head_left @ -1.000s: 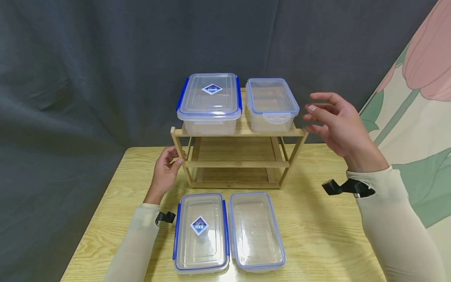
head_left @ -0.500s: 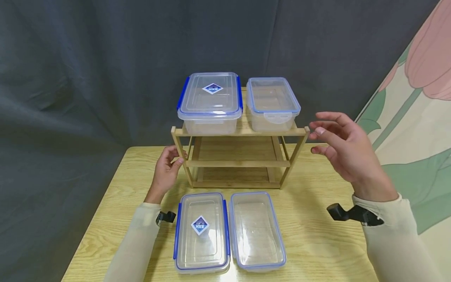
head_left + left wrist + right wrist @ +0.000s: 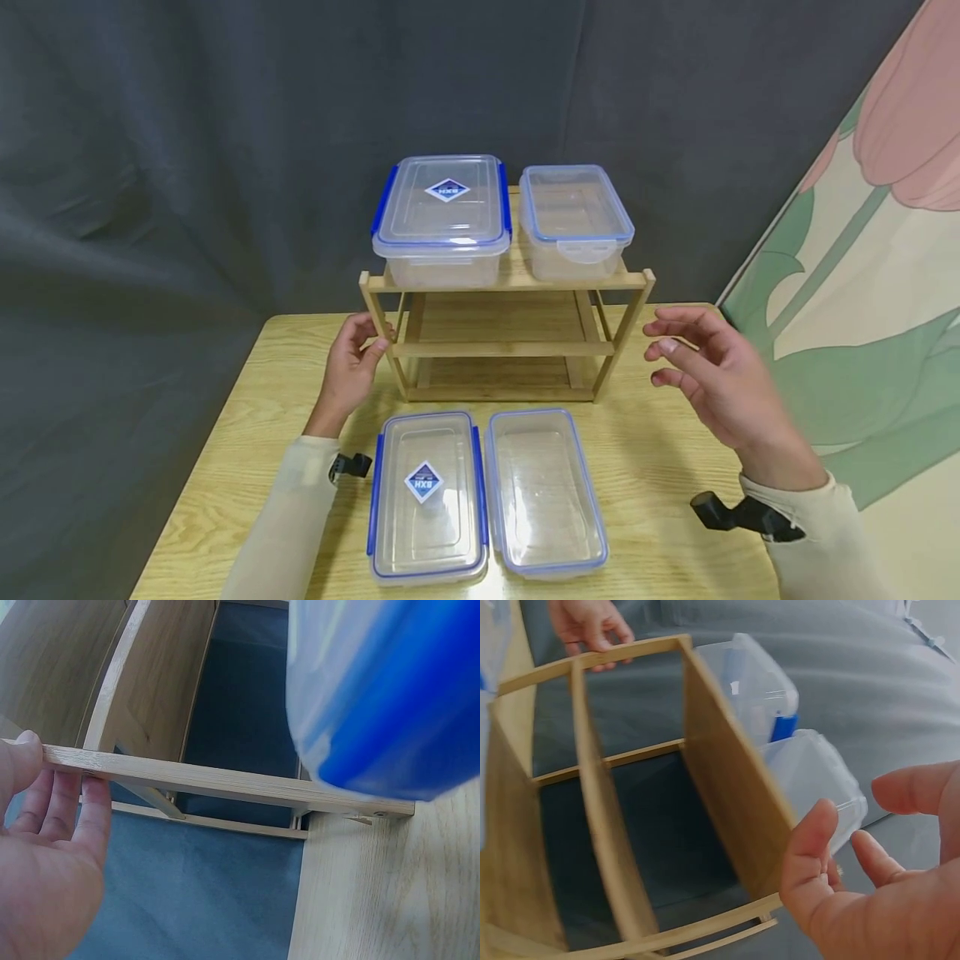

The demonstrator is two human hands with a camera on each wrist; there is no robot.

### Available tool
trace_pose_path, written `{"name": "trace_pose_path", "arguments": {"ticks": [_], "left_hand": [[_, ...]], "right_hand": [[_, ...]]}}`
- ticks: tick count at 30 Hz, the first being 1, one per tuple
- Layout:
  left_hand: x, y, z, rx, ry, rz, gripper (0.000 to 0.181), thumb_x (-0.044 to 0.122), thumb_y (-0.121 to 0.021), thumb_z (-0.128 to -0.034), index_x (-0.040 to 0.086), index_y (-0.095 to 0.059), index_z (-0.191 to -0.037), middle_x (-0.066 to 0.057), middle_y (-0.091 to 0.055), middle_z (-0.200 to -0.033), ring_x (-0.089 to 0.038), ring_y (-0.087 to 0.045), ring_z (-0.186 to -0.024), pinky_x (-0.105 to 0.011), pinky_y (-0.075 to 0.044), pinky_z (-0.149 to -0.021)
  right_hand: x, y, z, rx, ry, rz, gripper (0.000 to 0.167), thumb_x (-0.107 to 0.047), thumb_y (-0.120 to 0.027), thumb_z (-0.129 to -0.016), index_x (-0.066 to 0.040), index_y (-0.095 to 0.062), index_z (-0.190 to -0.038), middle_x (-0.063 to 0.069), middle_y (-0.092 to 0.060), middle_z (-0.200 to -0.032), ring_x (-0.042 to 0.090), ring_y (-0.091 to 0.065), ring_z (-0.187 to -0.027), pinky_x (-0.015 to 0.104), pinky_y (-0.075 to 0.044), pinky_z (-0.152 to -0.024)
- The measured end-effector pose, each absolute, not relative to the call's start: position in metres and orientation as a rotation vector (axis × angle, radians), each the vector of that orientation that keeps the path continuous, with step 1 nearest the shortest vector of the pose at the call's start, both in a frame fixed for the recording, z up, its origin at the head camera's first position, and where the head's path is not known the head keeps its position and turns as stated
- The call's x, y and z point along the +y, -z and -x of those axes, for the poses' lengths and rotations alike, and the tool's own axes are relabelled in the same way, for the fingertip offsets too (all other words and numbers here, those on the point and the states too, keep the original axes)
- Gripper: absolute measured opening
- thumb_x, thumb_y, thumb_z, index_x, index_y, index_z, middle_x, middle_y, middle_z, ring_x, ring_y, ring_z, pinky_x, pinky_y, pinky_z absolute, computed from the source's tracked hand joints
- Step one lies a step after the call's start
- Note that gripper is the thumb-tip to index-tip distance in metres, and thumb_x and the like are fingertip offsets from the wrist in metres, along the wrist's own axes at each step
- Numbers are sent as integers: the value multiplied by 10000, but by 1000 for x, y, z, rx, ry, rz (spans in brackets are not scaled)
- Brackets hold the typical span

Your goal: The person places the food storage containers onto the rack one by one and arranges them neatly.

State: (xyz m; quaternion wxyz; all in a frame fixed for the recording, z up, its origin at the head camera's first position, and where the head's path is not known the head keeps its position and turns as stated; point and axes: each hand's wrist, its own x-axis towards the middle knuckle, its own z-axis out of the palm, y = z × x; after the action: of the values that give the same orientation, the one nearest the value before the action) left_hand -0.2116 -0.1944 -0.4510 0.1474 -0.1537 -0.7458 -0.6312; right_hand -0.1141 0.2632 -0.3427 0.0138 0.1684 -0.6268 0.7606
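A wooden shelf rack [image 3: 504, 349] stands on the table, and my left hand [image 3: 351, 367] pinches its left front post. In the left wrist view, the thumb of my left hand [image 3: 52, 877] lies on one side of the post [image 3: 225, 780] and the fingers on the other. To the right of the rack, my right hand [image 3: 723, 387] hovers with loosely bent fingers and holds nothing. On the top shelf sit a lidded food container with blue side clips [image 3: 442, 208] and a smaller clear food container [image 3: 576, 212].
Before the rack, a flat blue-clipped food container [image 3: 429, 533] and a clear food container with a pale blue rim [image 3: 545, 492] lie side by side on the wooden table [image 3: 225, 483]. A dark curtain [image 3: 300, 125] hangs behind, and a flower-printed cloth [image 3: 847, 333] at right.
My right hand has come down from beside the top shelf to about the middle shelf's height, staying right of the rack. My left hand keeps its hold on the post.
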Motion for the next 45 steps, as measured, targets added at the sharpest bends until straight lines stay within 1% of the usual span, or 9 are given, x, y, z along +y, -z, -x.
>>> {"name": "trace_pose_path", "arguments": {"ticks": [5, 9, 15, 19, 24, 28, 35, 39, 45], "left_hand": [[-195, 451, 212, -2140, 1816, 446, 354, -75, -560, -1045, -89, -503, -1395, -300, -630, -1234, -91, -653, -1106, -150, -556, -929], [-194, 450, 212, -2134, 1820, 447, 354, -76, -560, -1045, -93, -502, -1394, -307, -632, -1234, -90, -655, -1106, -152, -557, -935], [-194, 451, 211, -2139, 1815, 448, 340, -73, -560, -1046, -65, -516, -1383, -298, -639, -1229, -162, -655, -1121, -156, -555, -941], [-195, 452, 210, -2143, 1808, 452, 346, -74, -558, -1046, -75, -509, -1388, -302, -638, -1227, -193, -651, -1129, -150, -551, -944], [-195, 453, 210, -2134, 1820, 453, 354, -88, -560, -1039, -100, -501, -1388, -317, -636, -1222, -149, -653, -1113, -150, -556, -941], [-195, 452, 210, -2135, 1821, 447, 345, -71, -565, -1044, -70, -515, -1386, -304, -637, -1226, -119, -656, -1110, -152, -556, -936], [-194, 452, 211, -2118, 1830, 450, 344, -83, -564, -1040, -80, -514, -1380, -312, -634, -1218, -111, -660, -1103, -156, -558, -931], [-193, 452, 211, -2119, 1834, 452, 349, -95, -553, -1040, -98, -504, -1385, -322, -629, -1218, -91, -656, -1100, -151, -555, -938], [-194, 452, 211, -2130, 1834, 439, 353, -96, -551, -1041, -98, -503, -1390, -309, -631, -1222, -82, -654, -1098, -148, -552, -942]], "right_hand": [[261, 366, 108, -2015, -2379, -482, 319, 66, -500, -1073, -65, -597, -1348, 54, -621, -1231, 123, -680, -973, 248, -625, -740], [260, 384, 104, -2086, -2384, -442, 299, 26, -523, -1080, -94, -593, -1345, 41, -613, -1235, 111, -676, -981, 245, -625, -753], [260, 407, 100, -2168, -2376, -391, 268, -17, -538, -1087, -117, -585, -1331, 39, -607, -1235, 110, -661, -974, 251, -619, -754], [260, 420, 98, -2177, -2391, -353, 257, -26, -543, -1087, -124, -588, -1320, 37, -611, -1224, 110, -656, -969, 255, -617, -749], [260, 433, 94, -2204, -2401, -310, 244, -42, -550, -1088, -130, -588, -1313, 33, -615, -1218, 112, -652, -972, 271, -619, -751], [259, 443, 90, -2237, -2400, -272, 236, -53, -555, -1086, -134, -588, -1305, 28, -614, -1211, 109, -647, -966, 276, -618, -750], [255, 466, 83, -2270, -2428, -209, 245, -43, -571, -1071, -150, -594, -1290, 25, -627, -1201, 87, -651, -955, 287, -621, -746], [251, 477, 77, -2291, -2447, -179, 261, -31, -588, -1054, -141, -579, -1290, 30, -617, -1206, 107, -661, -948, 304, -624, -745], [246, 493, 68, -2329, -2419, -158, 300, -31, -617, -1038, -117, -563, -1320, 95, -584, -1240, 127, -667, -943, 324, -626, -745]]}}
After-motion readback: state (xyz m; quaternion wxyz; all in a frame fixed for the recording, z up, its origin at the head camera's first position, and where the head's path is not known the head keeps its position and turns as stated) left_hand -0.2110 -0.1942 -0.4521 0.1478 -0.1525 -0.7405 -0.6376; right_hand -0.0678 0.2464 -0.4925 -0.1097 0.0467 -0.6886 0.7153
